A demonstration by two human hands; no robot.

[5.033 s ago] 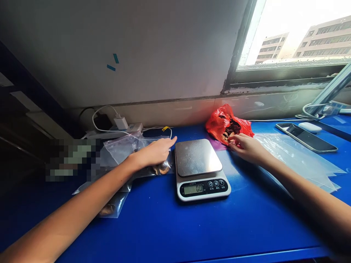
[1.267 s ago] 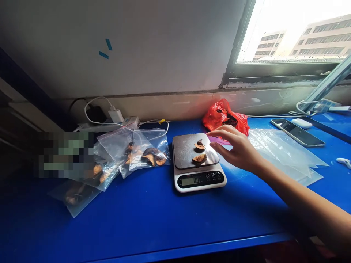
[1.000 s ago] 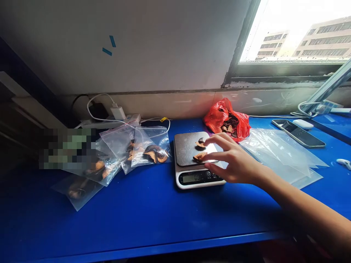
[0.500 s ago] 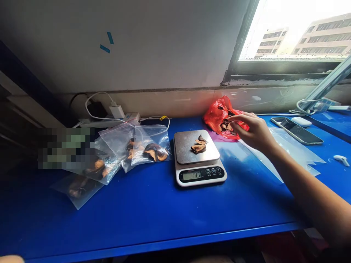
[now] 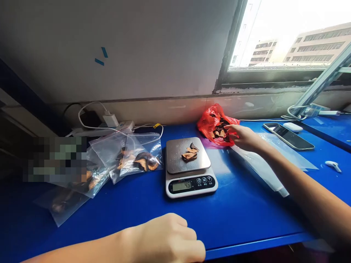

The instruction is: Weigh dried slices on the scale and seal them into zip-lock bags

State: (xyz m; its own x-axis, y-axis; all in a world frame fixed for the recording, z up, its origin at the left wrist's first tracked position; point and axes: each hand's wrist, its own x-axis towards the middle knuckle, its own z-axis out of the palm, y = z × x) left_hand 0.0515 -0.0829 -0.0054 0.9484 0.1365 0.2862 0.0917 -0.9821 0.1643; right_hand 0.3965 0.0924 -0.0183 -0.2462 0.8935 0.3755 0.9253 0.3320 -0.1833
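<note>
Several clear bags are already holding slices, more lying on the scale and in a red bag; right hand is bending, grip unclear, left hand making a fist.

One head-worn camera here, looking forward and down across the blue table from its near edge! The left hand looms closest, cut off by the bottom of the view; the right hand reads farther out. The scale sits near centre, at middle range. And up we go: the wall behind, the window top right, buildings farthest off.
</note>
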